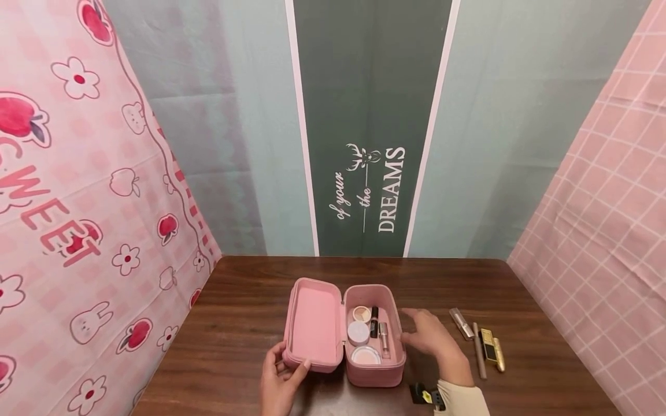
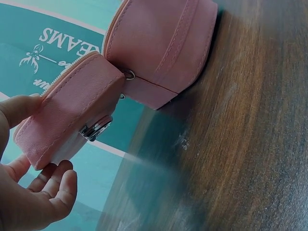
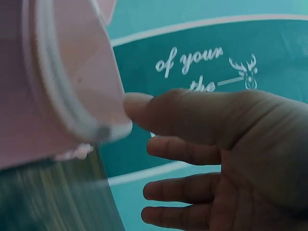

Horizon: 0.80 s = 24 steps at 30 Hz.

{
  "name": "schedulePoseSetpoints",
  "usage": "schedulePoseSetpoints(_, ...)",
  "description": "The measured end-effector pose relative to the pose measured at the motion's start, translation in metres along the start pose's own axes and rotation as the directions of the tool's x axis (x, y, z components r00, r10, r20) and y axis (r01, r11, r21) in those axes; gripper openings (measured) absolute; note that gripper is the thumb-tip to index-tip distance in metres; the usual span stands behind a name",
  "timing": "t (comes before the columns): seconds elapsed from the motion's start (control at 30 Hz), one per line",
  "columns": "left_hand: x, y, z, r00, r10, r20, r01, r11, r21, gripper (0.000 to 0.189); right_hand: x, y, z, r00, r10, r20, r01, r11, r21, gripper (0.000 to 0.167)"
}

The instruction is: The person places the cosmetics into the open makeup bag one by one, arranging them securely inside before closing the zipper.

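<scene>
A pink zippered cosmetic case (image 1: pixel 376 378) stands with its lid (image 1: pixel 315 320) swung out to the left. Thumb on the rim and fingers beneath, my left hand (image 1: pixel 281 378) grips the lid's near left corner; a metal piece (image 2: pixel 96 128) shows on the lid's outer side. Inside the case lie a three-toned round pan (image 1: pixel 362 314), a white round jar (image 1: pixel 358 333), a round compact (image 1: pixel 366 355), a black tube (image 1: pixel 374 322) and a clear-ended lipstick (image 1: pixel 384 341). My right hand (image 1: pixel 434 341) is at the case's right wall, fingers spread, thumb tip right at the edge.
Right of the right hand lie a clear-capped tube (image 1: pixel 461 323), a slim brown pencil (image 1: pixel 479 351), a black-and-gold case (image 1: pixel 488 345) and a gold tube (image 1: pixel 499 355). The wooden table (image 1: pixel 234 323) is bordered by printed cloth hangings (image 1: pixel 364 115).
</scene>
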State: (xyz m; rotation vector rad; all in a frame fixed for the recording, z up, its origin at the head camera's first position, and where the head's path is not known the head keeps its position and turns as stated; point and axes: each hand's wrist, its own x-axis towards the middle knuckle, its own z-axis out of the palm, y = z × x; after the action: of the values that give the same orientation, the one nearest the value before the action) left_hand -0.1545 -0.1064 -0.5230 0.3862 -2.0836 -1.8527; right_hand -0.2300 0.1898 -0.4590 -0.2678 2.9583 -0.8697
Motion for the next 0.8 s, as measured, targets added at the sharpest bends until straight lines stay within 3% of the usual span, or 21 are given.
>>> schedulePoseSetpoints(0.23,0.000,-0.002,-0.001,1.000,-0.017,-0.003,0.017,1.000,-0.001,0.061,-0.015,0.030,0.001,0.998,0.025,-0.063,-0.027,0.999,-0.037,0.060)
schedulePoseSetpoints(0.47,0.001,-0.002,-0.001,1.000,-0.012,0.001,0.012,1.000,-0.008,0.061,-0.023,0.059,0.014,0.977,0.015,-0.211,-0.020,1.000,-0.023,0.062)
schedulePoseSetpoints(0.6,0.002,-0.002,-0.001,1.000,-0.011,0.009,0.011,1.000,-0.012,0.061,-0.031,0.072,0.027,0.940,0.057,-0.337,-0.052,0.998,0.026,0.059)
schedulePoseSetpoints(0.8,0.002,-0.002,-0.001,1.000,-0.005,0.013,0.006,1.000,-0.023,0.061,-0.037,0.083,0.043,0.856,0.206,-0.474,-0.139,0.975,0.172,0.057)
